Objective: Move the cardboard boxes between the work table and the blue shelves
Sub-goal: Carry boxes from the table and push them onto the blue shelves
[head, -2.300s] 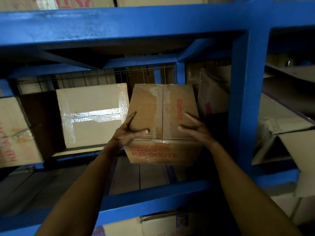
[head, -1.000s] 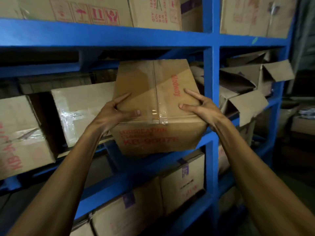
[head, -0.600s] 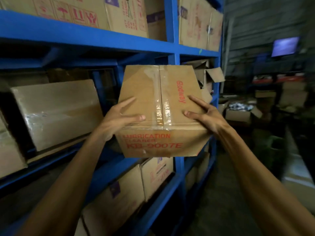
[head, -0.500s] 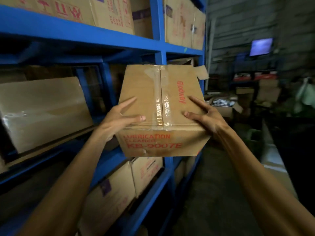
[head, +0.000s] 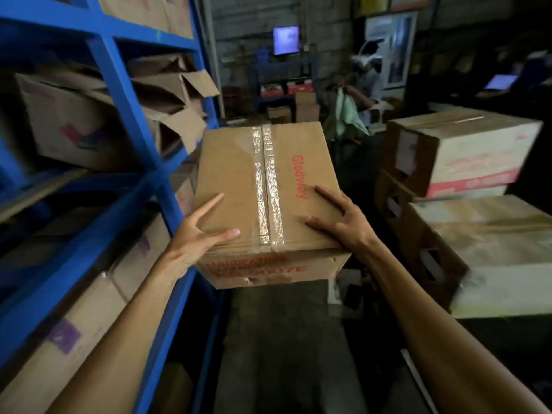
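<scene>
While the box (head: 263, 198) is up in the air, it's clamped from both sides, which makes sense for something this wide with no handles. Going left to right: the blue shelves (head: 119, 94) run along the left of the left hand's grip (head: 198, 234), stuffed with other cartons, so the box hangs clear of them, out over the aisle floor. That left grip is spread wide, thumb flat on top, fingers along the near-left corner; I'd guess the rest curl underneath, but that's hidden. The taped seam runs down the top between the grips. The right hand (head: 343, 219) mirrors it, fingers splayed on the top and pressing in at the right edge. Right of that grip sit stacked cartons (head: 466, 150). No desk in view, so presumably it's being carried there.
</scene>
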